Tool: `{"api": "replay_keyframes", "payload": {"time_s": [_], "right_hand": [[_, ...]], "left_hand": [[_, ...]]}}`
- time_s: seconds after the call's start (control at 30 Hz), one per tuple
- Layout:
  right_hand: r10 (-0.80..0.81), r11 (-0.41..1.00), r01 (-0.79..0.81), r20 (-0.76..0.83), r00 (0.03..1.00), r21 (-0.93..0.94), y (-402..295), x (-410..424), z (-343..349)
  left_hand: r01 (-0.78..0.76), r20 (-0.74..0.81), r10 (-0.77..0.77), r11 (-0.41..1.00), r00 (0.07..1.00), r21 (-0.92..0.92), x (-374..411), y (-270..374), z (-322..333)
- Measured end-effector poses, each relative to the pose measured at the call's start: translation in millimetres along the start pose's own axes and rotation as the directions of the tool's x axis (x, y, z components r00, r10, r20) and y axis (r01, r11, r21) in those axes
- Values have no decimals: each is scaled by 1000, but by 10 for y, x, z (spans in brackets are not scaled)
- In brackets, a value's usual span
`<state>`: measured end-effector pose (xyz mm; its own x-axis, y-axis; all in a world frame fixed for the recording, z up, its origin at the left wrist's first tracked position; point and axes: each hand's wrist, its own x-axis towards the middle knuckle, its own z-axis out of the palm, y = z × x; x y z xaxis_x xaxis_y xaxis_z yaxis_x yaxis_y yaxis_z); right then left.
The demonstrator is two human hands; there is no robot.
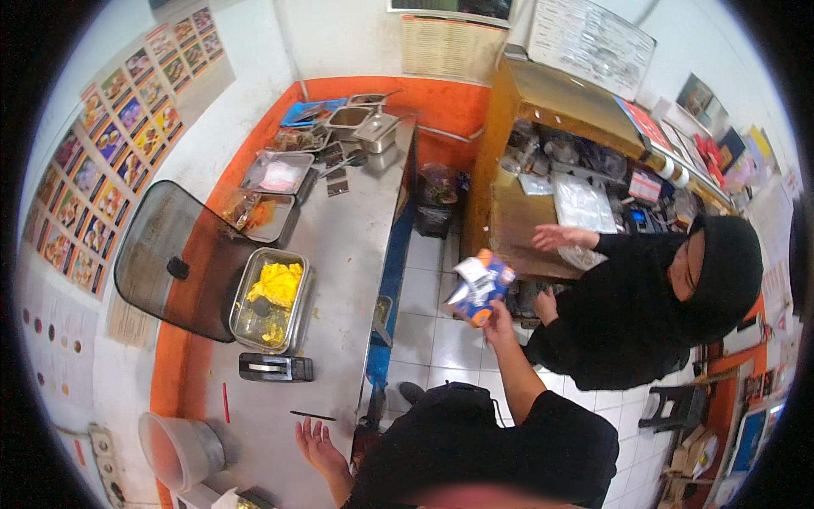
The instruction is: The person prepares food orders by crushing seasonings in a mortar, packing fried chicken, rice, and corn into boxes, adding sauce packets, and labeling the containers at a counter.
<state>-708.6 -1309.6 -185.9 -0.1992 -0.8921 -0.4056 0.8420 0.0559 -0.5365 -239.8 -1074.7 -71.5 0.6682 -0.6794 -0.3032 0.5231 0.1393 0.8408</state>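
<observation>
My right hand grips the lower edge of a blue, white and orange printed packet, held out over the floor toward a co-worker dressed in black. My left hand has its fingers apart and holds nothing, at the near edge of the steel counter. Just beyond its fingertips lies a thin black stick-like object. Further along are a black tape dispenser and a steel tray with yellow food in it. A red pen-like object lies to the left.
The co-worker's open hand is near the packet, above a wooden shelf unit. Steel trays and pans line the counter's far left side. A plastic bucket stands at the near left. A black stool is on the tiled floor.
</observation>
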Motion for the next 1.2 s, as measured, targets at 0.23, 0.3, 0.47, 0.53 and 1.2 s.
{"api": "replay_keyframes", "payload": {"time_s": [0.23,0.3,0.47,0.53,1.2], "right_hand": [[-299,919,376,-410,862,121,-674,842,-576],[-359,899,432,-448,819,69,-707,1058,-658],[-372,913,271,-349,860,-306,-552,1079,-882],[-313,932,219,-336,888,-289,-753,1035,-1228],[372,596,524,788,491,-608,3751,-2864,3152]], "left_hand": [[-49,91,43,996,995,68,215,0,289],[-30,15,29,997,999,67,340,-30,163],[-57,-123,72,990,990,127,268,97,-83],[-13,-123,33,987,992,159,324,123,-27],[243,-284,732,166,619,956,159,703,-2934]]}}
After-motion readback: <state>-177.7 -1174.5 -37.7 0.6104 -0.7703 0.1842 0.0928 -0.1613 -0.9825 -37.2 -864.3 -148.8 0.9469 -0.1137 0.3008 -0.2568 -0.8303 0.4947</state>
